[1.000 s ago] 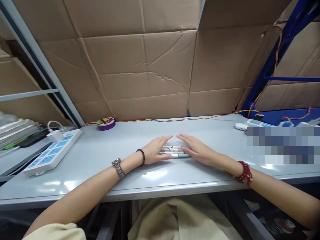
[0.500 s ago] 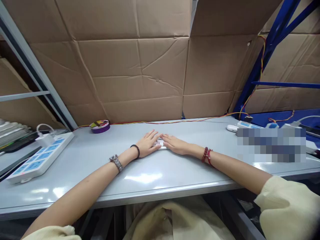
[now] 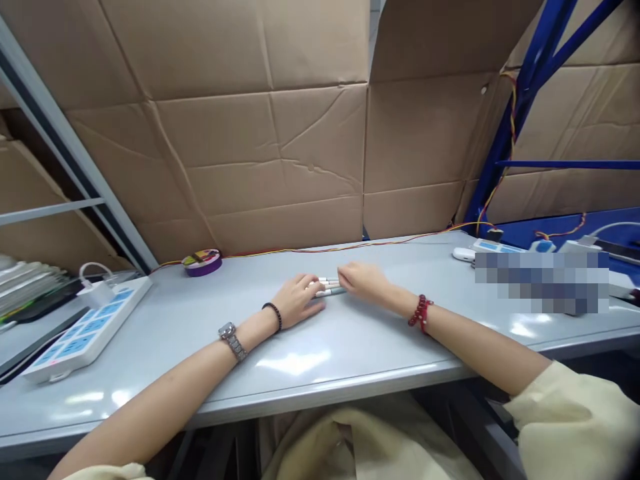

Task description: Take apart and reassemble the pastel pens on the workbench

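Several slim white pens (image 3: 329, 287) lie side by side on the grey table (image 3: 300, 340), between my two hands. My left hand (image 3: 299, 299) rests over their left ends, its fingers apart and the thumb stretched along the tabletop. At the pens' right ends is my right hand (image 3: 365, 281), its fingers curled in and closed; what they pinch, if anything, is too small to make out. A dark bead bracelet and a metal watch are on my left wrist, red bracelets on my right.
A purple roll of tape (image 3: 203, 263) sits at the back left. White power strips lie at the left (image 3: 90, 327) and back right (image 3: 500, 247). A thin red and yellow wire (image 3: 300, 251) runs along the back edge, before a cardboard wall (image 3: 225, 133).
My right hand has gone from flat with stretched fingers to curled and closed. More of the pens shows between my hands. The view has shifted slightly.
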{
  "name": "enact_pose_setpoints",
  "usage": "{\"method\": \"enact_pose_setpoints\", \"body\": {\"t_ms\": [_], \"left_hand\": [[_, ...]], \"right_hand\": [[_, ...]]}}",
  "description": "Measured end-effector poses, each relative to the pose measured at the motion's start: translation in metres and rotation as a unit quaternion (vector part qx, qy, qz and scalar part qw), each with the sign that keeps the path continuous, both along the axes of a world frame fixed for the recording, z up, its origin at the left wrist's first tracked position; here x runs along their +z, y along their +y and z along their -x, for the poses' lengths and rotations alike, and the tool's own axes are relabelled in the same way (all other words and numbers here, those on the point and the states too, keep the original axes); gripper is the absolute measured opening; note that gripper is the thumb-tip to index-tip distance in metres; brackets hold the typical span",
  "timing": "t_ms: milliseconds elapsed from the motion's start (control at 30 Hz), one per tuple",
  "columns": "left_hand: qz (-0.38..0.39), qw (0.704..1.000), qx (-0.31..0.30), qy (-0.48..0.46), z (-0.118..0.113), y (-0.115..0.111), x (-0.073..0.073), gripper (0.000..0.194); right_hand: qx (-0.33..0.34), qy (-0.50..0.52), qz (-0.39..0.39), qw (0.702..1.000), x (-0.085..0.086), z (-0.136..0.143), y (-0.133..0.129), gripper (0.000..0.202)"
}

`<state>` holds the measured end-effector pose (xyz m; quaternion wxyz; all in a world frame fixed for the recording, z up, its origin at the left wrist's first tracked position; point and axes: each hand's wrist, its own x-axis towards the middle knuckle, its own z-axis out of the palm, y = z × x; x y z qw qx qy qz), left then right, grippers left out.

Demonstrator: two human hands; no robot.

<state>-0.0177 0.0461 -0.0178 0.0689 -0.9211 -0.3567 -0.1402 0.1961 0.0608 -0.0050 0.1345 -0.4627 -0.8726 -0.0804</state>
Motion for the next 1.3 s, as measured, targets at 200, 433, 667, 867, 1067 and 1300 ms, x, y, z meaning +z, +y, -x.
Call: {"method": "enact_pose_setpoints", "body": {"t_ms": [200,433,667,867,1067,1300], "left_hand": [[-0.018,0.999,0.033,0.013,-0.013,-0.015,-0.004,0.015],[0.010,1.000,-0.006,0.012,-0.015,-0.023,0.002,0.022],[0.032,0.999,-0.019,-0.002,-0.019,-0.029,0.001,0.022],[0.068,0.996,-0.049,-0.004,-0.021,-0.033,0.001,0.020],[0.122,0.990,-0.055,-0.039,-0.028,-0.059,0.008,0.023],[0.191,0.979,-0.046,-0.046,-0.035,-0.068,0.015,0.018]], "right_hand": [[-0.006,-0.063,-0.013,0.998,-0.006,-0.004,-0.027,0.018],[-0.045,-0.059,-0.054,0.996,-0.018,-0.010,-0.081,0.016],[-0.040,-0.022,-0.067,0.997,-0.034,-0.007,-0.088,0.011],[-0.070,0.082,-0.008,0.994,-0.026,-0.010,-0.091,0.025],[0.001,0.154,0.043,0.987,-0.016,-0.020,-0.098,0.052],[0.091,0.203,0.040,0.974,-0.019,-0.032,-0.098,0.040]]}}
